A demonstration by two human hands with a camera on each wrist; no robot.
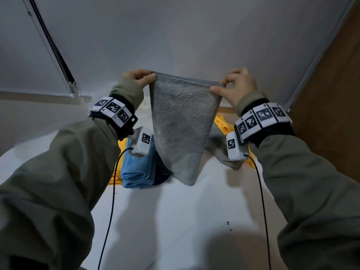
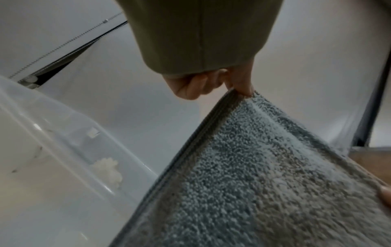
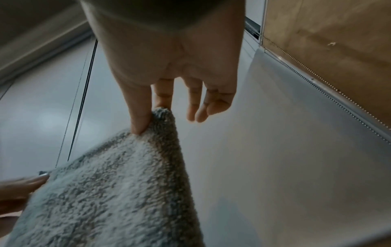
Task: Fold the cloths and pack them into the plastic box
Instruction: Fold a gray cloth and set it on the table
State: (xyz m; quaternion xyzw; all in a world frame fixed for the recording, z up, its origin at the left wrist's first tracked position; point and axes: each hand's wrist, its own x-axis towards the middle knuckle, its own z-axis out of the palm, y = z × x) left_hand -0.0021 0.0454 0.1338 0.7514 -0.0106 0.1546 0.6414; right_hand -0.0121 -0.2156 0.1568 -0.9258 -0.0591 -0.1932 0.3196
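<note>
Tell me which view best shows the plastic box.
Left wrist: the clear plastic box fills its lower left, rim and wall visible beside the grey cloth. The head and right wrist views show no box that I can make out.

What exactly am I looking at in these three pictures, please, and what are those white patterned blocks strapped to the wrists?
There is no machine here: a person is working with two bare hands. The large picture comes from a camera worn on the head, looking down; the other two come from cameras worn on each wrist, looking along the fingers. The white blocks with black patterns are part of those wrist bands.

The left hand and the right hand each pinch a top corner of a grey cloth, which hangs in the air between them.

Below, on the white surface, lie a folded blue cloth and yellow cloths. The left wrist view also shows a clear plastic box.
</note>
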